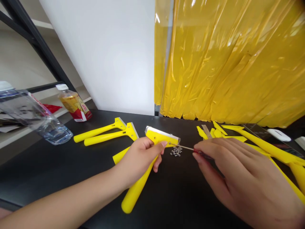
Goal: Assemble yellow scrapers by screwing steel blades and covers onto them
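My left hand (143, 156) is closed on a yellow scraper (138, 190), near where its handle meets the head, with the thumb on the head. A metal blade edge runs along the head's far side. Between the fingertips of my right hand (240, 175) is a screwdriver (187, 148) with a thin shaft and a dark red handle, mostly hidden by the hand. Its tip meets a screw at the right end of the scraper head. Small metal nuts or screws (176, 151) lie in a pile just behind the shaft.
Two yellow scrapers (105, 137) lie left, with another handle (119, 156) partly behind my left hand. More yellow parts (264, 144) lie right. A drink bottle (75, 103) and a clear bottle (51, 125) stand at left. Yellow plastic curtain (226, 63) hangs behind the black table (95, 181).
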{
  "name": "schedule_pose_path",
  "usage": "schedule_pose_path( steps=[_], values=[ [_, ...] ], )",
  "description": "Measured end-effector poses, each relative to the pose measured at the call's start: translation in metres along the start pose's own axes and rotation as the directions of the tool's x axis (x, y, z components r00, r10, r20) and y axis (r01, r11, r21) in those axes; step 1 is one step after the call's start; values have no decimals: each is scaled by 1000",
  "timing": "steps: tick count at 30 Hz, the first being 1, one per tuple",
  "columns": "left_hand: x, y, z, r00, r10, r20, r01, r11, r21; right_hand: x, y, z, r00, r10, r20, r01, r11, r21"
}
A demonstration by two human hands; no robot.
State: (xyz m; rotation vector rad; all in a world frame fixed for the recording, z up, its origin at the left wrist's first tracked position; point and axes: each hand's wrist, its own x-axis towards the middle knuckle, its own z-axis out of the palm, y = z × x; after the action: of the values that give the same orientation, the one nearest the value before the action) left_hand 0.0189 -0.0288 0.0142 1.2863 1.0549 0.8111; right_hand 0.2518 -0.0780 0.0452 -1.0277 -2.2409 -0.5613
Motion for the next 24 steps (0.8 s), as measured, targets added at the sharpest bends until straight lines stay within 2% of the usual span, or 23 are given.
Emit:
schedule_pose_path(
  steps=[5, 12, 17, 24],
  values=[
    [0, 6, -5, 988, 104, -113, -77, 972, 220, -5, -4, 2, 994, 110, -8, -110, 987, -115],
    [1, 6, -10, 966, 153, -207, -61, 918, 393, -4, -10, 11, 995, 90, 33, -87, 994, -72],
    [4, 6, -11, 966, 139, -217, -34, 904, 425, -4, -11, 16, 994, 109, 25, -108, 993, -45],
    [8, 4, -14, 971, 122, -205, -33, 919, 393, 1, -4, 21, 984, 158, 78, -155, 987, -47]
  ],
)
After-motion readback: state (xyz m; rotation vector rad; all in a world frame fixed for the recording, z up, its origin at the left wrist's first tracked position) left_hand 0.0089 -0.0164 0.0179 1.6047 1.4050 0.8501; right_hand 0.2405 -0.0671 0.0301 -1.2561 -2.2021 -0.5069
